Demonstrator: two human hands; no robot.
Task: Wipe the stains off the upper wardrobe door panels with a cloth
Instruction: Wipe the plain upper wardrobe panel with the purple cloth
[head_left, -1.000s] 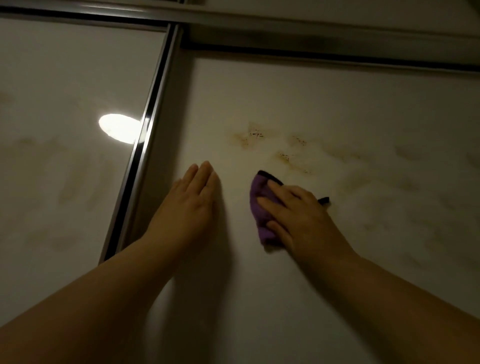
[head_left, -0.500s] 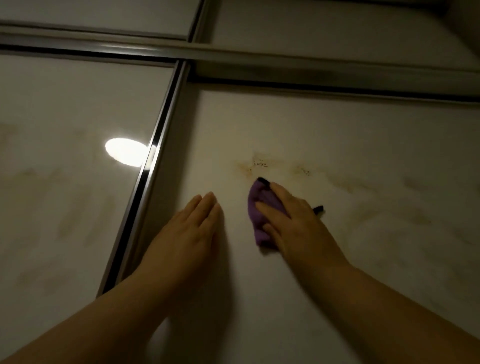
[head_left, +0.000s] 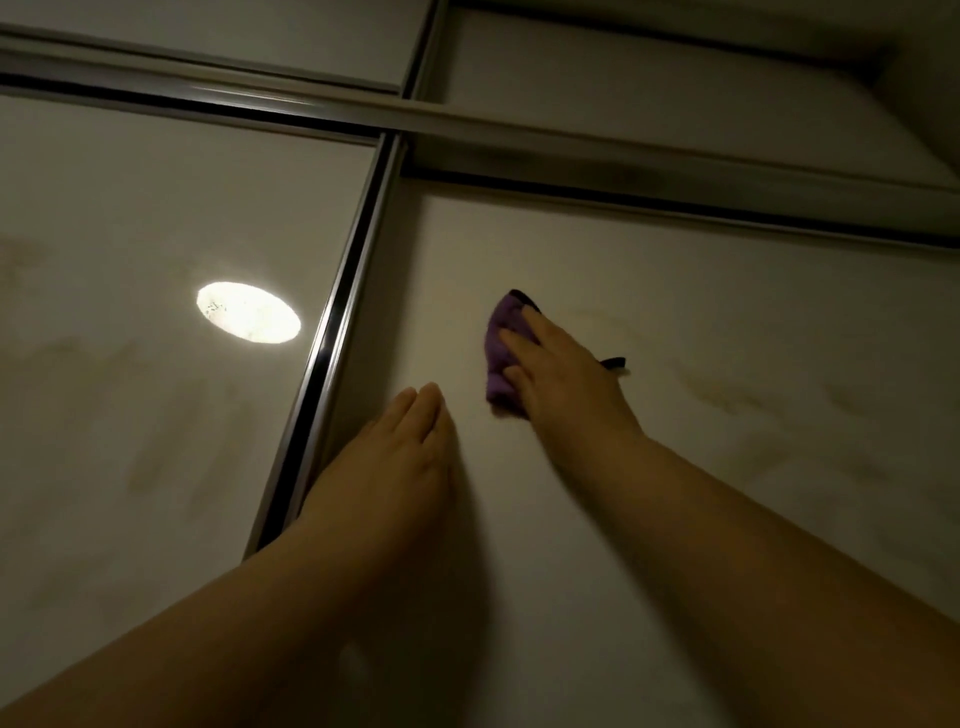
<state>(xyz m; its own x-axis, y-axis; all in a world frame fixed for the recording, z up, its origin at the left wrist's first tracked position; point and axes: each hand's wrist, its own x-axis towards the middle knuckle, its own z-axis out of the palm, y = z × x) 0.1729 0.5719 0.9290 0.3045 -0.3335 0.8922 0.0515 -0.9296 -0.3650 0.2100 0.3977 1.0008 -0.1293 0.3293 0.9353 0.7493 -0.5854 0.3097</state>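
My right hand (head_left: 558, 376) presses a purple cloth (head_left: 501, 345) with a dark edge flat against the right upper wardrobe door panel (head_left: 727, 291). The cloth sticks out to the left of my fingers. Faint brownish stains (head_left: 722, 392) run across the panel to the right of the hand. My left hand (head_left: 397, 457) lies flat on the same panel, fingers together, just right of the metal door frame, holding nothing. The left door panel (head_left: 130, 234) also carries pale brown smears (head_left: 104, 374).
A shiny vertical metal frame (head_left: 337, 322) separates the two panels. A horizontal rail (head_left: 519, 127) crosses above them, with more panels over it. A bright oval light reflection (head_left: 248, 319) sits on the left panel. The scene is dim.
My right hand slid the cloth upward over the dark spotted stains, which no longer show. The view tilted up, revealing more of the rail. My left hand stayed flat on the panel.
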